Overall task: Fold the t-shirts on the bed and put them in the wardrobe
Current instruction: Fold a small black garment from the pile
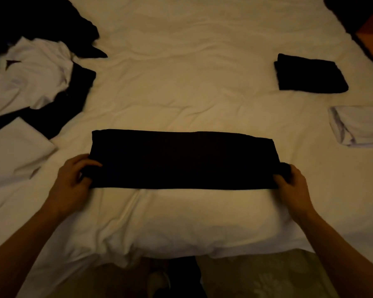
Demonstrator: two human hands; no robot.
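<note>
Both arms reaching forward, left hand (72, 179) and right hand (293, 184) well apart, each pinching one end of the black t-shirt (182, 160), a long folded strip flat on the bed (181, 82)

black folded t-shirts (183, 159): 2 | white folded t-shirt (360, 125): 1 | unfolded pile (37, 78): perhaps 4

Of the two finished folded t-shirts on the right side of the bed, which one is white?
The nearer one, the white folded t-shirt at the right edge of the view. The black folded t-shirt lies farther up the bed.
</note>
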